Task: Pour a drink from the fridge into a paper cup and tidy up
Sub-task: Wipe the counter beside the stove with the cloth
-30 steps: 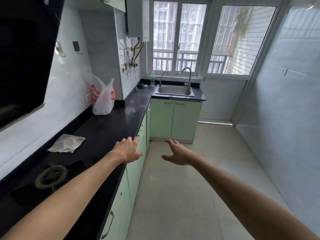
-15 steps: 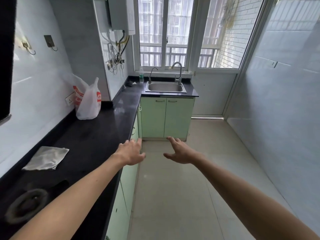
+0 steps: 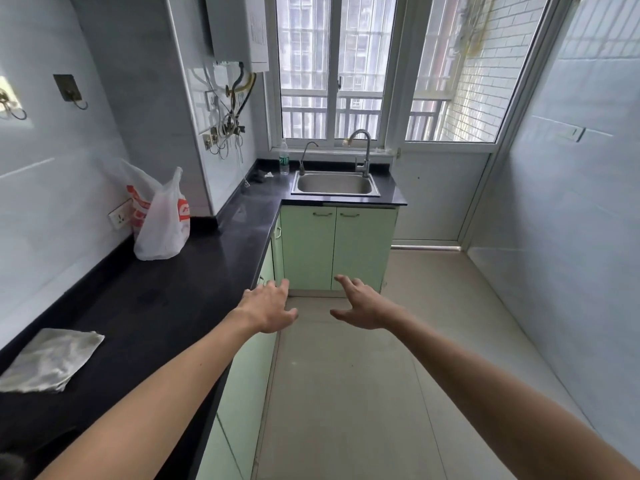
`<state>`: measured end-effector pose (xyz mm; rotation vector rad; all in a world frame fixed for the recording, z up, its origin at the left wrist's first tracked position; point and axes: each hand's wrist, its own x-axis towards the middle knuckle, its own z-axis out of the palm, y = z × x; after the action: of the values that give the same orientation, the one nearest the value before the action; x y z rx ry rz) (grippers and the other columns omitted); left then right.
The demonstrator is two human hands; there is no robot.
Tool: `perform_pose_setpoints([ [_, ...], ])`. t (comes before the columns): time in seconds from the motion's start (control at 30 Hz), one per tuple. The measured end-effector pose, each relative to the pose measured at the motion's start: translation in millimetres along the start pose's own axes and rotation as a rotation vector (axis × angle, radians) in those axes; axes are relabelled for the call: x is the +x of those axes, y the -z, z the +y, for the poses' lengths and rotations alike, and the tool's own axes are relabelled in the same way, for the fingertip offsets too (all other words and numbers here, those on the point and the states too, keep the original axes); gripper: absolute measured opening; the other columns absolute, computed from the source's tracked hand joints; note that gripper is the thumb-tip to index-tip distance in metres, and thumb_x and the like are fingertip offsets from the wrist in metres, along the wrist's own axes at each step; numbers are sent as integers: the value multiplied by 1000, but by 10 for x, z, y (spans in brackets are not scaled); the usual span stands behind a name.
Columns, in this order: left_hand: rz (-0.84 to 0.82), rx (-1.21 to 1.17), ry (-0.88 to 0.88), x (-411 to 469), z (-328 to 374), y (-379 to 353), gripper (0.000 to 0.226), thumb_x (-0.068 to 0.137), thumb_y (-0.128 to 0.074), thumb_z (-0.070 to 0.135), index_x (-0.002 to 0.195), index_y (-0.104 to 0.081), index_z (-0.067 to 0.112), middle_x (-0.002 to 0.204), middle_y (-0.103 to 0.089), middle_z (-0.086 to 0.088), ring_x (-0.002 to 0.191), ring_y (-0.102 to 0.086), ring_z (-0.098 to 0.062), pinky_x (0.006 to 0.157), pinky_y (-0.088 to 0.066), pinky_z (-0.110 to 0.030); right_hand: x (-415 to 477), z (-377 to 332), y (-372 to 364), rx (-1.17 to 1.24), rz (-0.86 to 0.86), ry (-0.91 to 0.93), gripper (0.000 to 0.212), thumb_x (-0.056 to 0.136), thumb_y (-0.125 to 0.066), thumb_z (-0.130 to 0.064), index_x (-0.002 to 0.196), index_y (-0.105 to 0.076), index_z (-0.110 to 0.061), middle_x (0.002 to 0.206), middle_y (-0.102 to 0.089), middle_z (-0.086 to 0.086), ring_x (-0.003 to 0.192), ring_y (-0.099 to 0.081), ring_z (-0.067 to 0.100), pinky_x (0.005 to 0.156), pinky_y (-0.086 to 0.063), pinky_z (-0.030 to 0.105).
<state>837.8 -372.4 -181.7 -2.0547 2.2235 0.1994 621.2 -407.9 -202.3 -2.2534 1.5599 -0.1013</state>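
At frame centre, the left hand (image 3: pixel 268 311) and right hand (image 3: pixel 363 306) reach forward, fingers spread and empty, beside the black stone table (image 3: pixel 166 306) at left.

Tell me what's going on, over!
Left hand and right hand both open, holding nothing. No fridge, drink or cup in view. Floor ahead clear to the sink.

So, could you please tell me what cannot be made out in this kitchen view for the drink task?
- Fridge and paper cup: outside the head view.
- Clear plastic bottle with green label: too small to read or judge its fill.
- White and red plastic bag: contents hidden by its film.
- Pale green cabinet doors: shut, so the insides are unseen.
- Left hand and right hand: open, empty.
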Motion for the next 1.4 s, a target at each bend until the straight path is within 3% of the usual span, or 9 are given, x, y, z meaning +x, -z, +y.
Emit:
perform_pose_setpoints([
  [0.77,28,-31,95,2042,261,412,64,94,-44,49,146,-31,14,138,-49,-12,126,-48,-31,103,-40,-48,1758,1067,741,32,-45,69,84,93,-59,-47,155,-9,-22,146,-37,18,134,-40,35,112,-36,47],
  [1.4,11,-48,19,3823,-489,643,71,96,-43,50,152,-20,13,147,-42,-16,133,-43,-33,110,-35,-53,3548,1089,1154,11,-43,-60,84,93,-59,-47,155,-9,-21,148,-36,18,136,-39,35,113,-34,46],
])
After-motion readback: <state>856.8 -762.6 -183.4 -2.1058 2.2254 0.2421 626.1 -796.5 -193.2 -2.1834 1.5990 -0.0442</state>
